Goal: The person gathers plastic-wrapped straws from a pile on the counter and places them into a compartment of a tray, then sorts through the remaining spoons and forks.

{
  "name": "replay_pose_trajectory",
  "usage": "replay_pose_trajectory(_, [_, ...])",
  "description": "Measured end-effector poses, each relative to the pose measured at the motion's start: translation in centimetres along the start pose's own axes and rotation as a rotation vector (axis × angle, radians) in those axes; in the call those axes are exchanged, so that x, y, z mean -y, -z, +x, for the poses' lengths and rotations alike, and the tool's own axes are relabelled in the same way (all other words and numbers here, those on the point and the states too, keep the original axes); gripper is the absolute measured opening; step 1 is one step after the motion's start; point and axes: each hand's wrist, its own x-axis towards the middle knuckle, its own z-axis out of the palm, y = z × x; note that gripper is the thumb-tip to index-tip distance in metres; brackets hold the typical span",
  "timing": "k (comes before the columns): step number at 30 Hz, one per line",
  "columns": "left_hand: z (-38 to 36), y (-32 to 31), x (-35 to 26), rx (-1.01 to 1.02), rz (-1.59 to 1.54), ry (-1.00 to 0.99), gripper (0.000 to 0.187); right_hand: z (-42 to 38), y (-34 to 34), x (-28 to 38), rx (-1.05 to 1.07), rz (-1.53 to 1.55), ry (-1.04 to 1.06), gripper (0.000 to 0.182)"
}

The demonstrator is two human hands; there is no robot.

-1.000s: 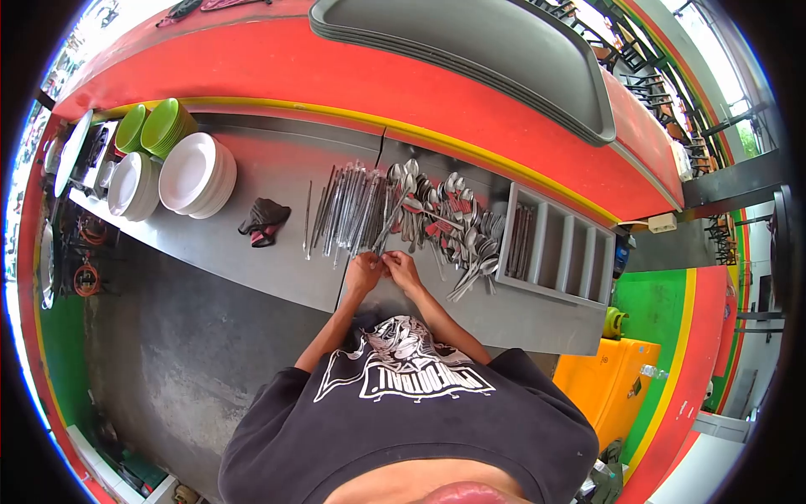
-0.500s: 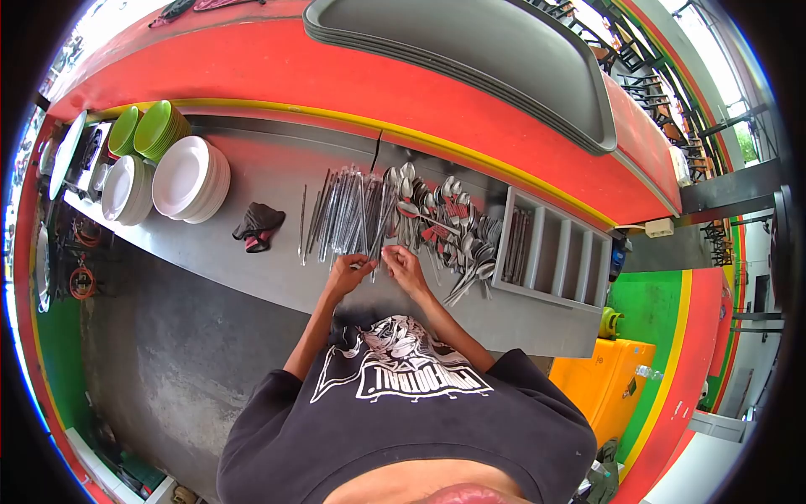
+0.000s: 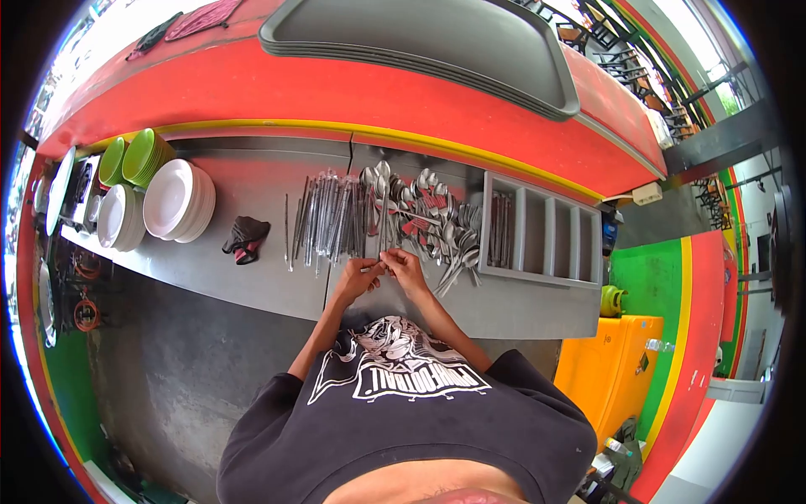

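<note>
Cutlery (image 3: pixel 460 237) | shiny metal, rounded bowls | left hand (image 3: pixel 359 279), right hand (image 3: pixel 405 270): fingertips pinched, contents unclear

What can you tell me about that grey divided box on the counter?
The grey box looks like rigid plastic: rectangular, open-topped, with three dividers making four long compartments. It lies flat, slightly skewed, near the right end of the metal counter. Dark, thin sticks lie lengthwise in its leftmost compartment. Loose cutlery crowds its left side; whether any touches it, I can't tell.
</note>
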Motion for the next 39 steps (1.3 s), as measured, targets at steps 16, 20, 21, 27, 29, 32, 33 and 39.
replay_pose_trajectory(16, [3.1,-12.2,-2.1,0.186,0.138,-0.184,0.024,-5.0,12.0,1.7,-0.213,0.042,0.115,0.025])
replay_pose_trajectory(20, [4.8,-17.5,-2.8,0.075,0.137,-0.29,0.023,-6.0,16.7,2.5,-0.295,0.053,0.122,0.024])
replay_pose_trajectory(21, [5.0,-18.6,-3.5,0.078,0.154,-0.296,0.023,-6.4,17.7,3.0,-0.314,0.061,0.133,0.024])
replay_pose_trajectory(27, [6.9,-24.7,-6.0,0.026,0.321,-0.33,0.021,-7.1,24.2,5.7,-0.352,-0.094,0.111,0.023])
replay_pose_trajectory(29, [8.2,-26.1,-5.2,-0.03,0.399,-0.411,0.021,-6.8,25.8,6.3,-0.35,-0.148,0.096,0.024])
replay_pose_trajectory(32, [9.4,-28.0,-5.6,-0.146,0.521,-0.46,0.022,-6.6,27.6,7.9,-0.332,-0.228,0.044,0.025])
replay_pose_trajectory(33, [9.9,-28.4,-5.7,-0.175,0.546,-0.446,0.023,-6.2,28.1,8.0,-0.322,-0.256,0.024,0.025])
replay_pose_trajectory(39, [11.1,-29.9,-5.5,-0.402,0.729,-0.445,0.027,-3.7,29.8,8.1,-0.225,-0.331,-0.021,0.028])
